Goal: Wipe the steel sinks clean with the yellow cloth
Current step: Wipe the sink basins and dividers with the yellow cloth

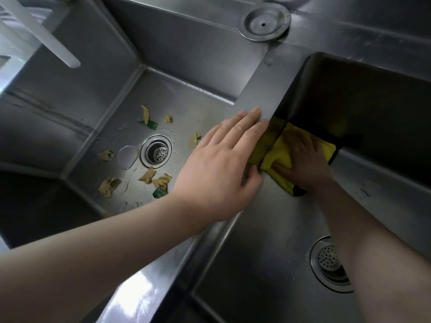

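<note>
Head view — yellow cloth (281, 155) (black-edged) crumpled.

Scattered yellow-brown food scraps (147, 176) with a few green bits lie around a round perforated drain strainer (155, 152), and a small puddle of water (127, 156) sits just left of that strainer. A second drain strainer (330, 259) shows at lower right (partly hidden). At the top, a round metal cap (264, 23) with a small centre hole lies flat, and pale white bars (44, 36) slant across the upper-left corner.
</note>
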The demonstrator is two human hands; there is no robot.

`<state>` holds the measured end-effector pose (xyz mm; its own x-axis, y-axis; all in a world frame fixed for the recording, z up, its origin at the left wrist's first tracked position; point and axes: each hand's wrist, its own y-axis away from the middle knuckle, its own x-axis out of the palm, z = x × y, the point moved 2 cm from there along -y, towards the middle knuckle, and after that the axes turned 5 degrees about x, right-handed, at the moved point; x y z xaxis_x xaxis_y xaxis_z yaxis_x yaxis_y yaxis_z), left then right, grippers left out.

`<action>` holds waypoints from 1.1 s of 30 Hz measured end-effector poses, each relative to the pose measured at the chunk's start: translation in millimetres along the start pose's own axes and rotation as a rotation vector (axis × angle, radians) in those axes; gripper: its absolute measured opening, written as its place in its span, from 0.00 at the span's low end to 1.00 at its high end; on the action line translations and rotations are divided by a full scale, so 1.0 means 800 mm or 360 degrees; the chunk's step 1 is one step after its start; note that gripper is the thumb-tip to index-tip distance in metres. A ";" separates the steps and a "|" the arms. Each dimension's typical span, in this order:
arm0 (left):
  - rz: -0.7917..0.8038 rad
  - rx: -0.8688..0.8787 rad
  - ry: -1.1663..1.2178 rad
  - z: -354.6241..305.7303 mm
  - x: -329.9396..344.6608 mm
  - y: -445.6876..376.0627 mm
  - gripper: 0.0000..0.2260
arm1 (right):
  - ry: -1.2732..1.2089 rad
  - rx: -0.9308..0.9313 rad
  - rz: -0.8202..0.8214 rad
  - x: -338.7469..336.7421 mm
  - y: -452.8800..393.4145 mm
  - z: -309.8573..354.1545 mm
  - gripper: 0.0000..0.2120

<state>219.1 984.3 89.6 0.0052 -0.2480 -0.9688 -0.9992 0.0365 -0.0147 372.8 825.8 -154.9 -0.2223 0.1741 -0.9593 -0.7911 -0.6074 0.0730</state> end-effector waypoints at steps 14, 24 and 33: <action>0.0042 -0.0019 0.0058 -0.002 -0.005 0.000 0.32 | -0.0080 0.0072 -0.0033 0.011 0.071 0.035 0.38; 0.0059 -0.0030 0.0029 -0.001 -0.005 0.002 0.32 | 0.0023 -0.0104 0.0162 0.024 0.195 0.075 0.38; 0.0050 -0.0031 0.0018 -0.003 -0.005 0.002 0.32 | 0.0077 -0.0561 0.0361 0.029 0.264 0.079 0.40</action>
<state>217.3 982.9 94.5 -0.0265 -0.2578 -0.9658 -0.9995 0.0259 0.0205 164.7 750.3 -144.6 -0.3345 -0.0261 -0.9420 -0.4800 -0.8555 0.1942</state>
